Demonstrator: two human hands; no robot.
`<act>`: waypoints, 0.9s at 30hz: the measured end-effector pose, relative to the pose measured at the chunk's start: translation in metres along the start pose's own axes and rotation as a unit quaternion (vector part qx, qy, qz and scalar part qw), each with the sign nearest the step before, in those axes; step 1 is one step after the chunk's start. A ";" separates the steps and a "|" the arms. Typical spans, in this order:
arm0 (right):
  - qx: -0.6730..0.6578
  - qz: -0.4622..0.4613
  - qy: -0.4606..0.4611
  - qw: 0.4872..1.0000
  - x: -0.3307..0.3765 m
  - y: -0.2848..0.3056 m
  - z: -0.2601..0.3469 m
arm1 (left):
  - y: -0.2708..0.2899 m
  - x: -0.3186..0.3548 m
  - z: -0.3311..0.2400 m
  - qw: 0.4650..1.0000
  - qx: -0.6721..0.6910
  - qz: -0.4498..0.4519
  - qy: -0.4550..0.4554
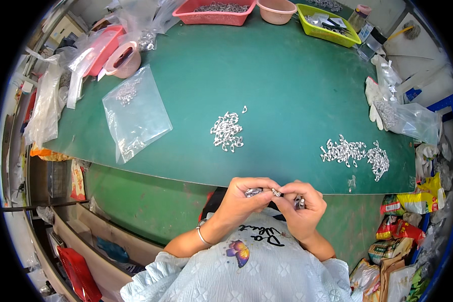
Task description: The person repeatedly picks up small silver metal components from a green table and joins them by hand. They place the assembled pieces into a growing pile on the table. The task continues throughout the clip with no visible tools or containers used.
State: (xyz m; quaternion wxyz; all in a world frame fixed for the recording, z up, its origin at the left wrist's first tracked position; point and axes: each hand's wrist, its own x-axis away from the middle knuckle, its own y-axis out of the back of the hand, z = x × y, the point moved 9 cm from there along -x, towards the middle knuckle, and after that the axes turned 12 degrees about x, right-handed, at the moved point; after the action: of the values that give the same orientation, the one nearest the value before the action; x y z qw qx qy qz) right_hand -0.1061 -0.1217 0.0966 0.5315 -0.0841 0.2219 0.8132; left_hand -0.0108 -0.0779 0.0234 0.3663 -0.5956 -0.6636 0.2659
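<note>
At the table's front edge, my left hand (240, 200) and my right hand (306, 207) meet, both closed. Their fingertips pinch a small silver metal clasp (276, 193) between them. More silver pieces show in the curl of each hand, partly hidden by the fingers. Beyond my hands, on the green table (282, 100), lies a loose pile of silver clasps (226, 133), with a single clasp (244, 108) just apart from it. To the right are a spread pile of clasps (343, 151) and a tighter heap (378, 161) beside it.
A clear plastic bag (143, 118) holding some small pieces lies on the left. Along the back stand a red tray (214, 18), a pink bowl (277, 12) and a yellow-green basket (327, 33). White gloves (373, 103) and another bag (418, 121) rest at the right edge.
</note>
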 end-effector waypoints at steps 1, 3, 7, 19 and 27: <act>0.006 -0.001 -0.001 1.000 -0.003 -0.001 -0.002 | 0.002 -0.004 -0.001 1.000 -0.002 0.000 0.004; 0.010 -0.003 0.000 1.000 -0.009 -0.004 -0.006 | 0.005 -0.010 -0.006 1.000 -0.007 -0.002 0.011; 0.008 0.009 -0.021 1.000 -0.019 -0.014 -0.015 | 0.014 -0.021 -0.014 1.000 -0.018 -0.004 0.009; -0.474 -0.014 -0.391 0.789 -0.029 -0.069 -0.116 | 0.089 -0.010 -0.015 0.984 0.085 -0.155 -0.005; -0.013 0.140 -0.325 0.935 -0.086 -0.062 -0.150 | 0.121 0.008 -0.037 0.960 0.129 -0.226 -0.105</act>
State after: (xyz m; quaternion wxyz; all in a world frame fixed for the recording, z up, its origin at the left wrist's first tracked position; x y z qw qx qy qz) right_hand -0.0291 -0.2396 -0.0217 0.4543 0.2100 0.0357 0.8650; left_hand 0.0905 -0.0550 -0.0489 0.4187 -0.3468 -0.7755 0.3209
